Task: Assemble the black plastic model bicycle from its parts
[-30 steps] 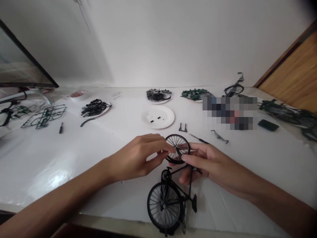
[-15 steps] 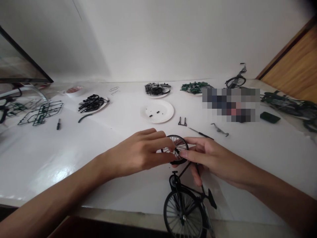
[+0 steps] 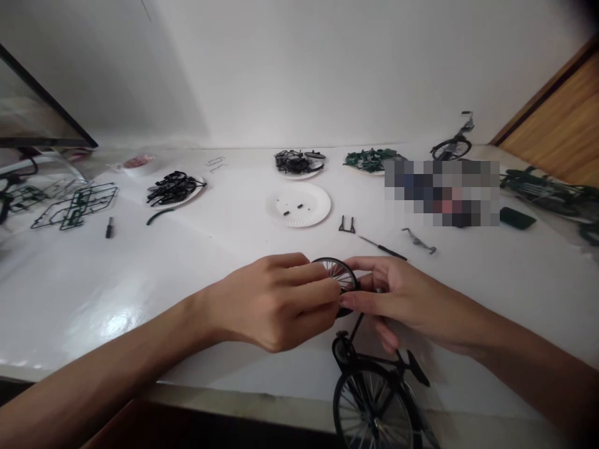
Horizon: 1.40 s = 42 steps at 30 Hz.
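A black model bicycle lies on its side across the table's front edge, its rear wheel jutting out over the edge and its saddle to the right. My right hand grips the front end, thumb on the spoked front wheel and the other fingers behind and under it. From the left, my left hand is closed at the same wheel, fingers curled over its hub. Those fingertips are hidden, so any small part between them does not show.
Beyond my hands lie a black fork-shaped part, a screwdriver and a grey part. A paper plate holds small pieces. Other plates carry black parts and green parts. Green frames and another screwdriver lie left.
My left hand's fingers have curled in further over the wheel's hub. The bicycle's rear end has shifted slightly right in view, and the right hand keeps its grip.
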Each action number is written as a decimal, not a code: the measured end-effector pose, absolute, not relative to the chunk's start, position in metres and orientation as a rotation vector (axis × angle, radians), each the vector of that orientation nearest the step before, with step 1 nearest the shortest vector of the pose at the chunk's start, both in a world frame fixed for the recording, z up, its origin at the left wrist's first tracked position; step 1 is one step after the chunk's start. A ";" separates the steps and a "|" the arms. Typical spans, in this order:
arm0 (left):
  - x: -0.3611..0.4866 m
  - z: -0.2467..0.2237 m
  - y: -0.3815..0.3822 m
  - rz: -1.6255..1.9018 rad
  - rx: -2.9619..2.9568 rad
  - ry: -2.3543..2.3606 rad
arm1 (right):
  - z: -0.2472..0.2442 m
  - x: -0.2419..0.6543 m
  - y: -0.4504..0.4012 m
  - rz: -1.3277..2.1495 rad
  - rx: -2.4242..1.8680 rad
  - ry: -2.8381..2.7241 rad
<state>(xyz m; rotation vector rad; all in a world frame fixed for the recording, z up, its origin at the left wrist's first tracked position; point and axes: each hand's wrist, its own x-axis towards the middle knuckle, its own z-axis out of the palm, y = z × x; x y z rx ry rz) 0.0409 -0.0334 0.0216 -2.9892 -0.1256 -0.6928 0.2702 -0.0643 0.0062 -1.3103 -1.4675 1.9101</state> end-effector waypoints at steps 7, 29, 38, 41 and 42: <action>0.042 0.020 -0.035 -0.703 -2.974 -0.159 | 0.006 0.270 -0.065 1.930 -1.304 -1.461; 0.045 0.024 -0.040 -0.715 -3.048 -0.217 | 0.005 0.270 -0.062 1.982 -1.158 -1.406; 0.042 0.024 -0.036 -0.699 -2.894 -0.137 | 0.001 0.274 -0.060 2.015 -1.037 -1.247; 0.042 0.025 -0.038 -0.734 -2.897 -0.139 | 0.001 0.274 -0.060 1.998 -1.069 -1.199; 0.042 0.026 -0.038 -0.745 -2.894 -0.129 | 0.002 0.274 -0.060 1.997 -1.068 -1.202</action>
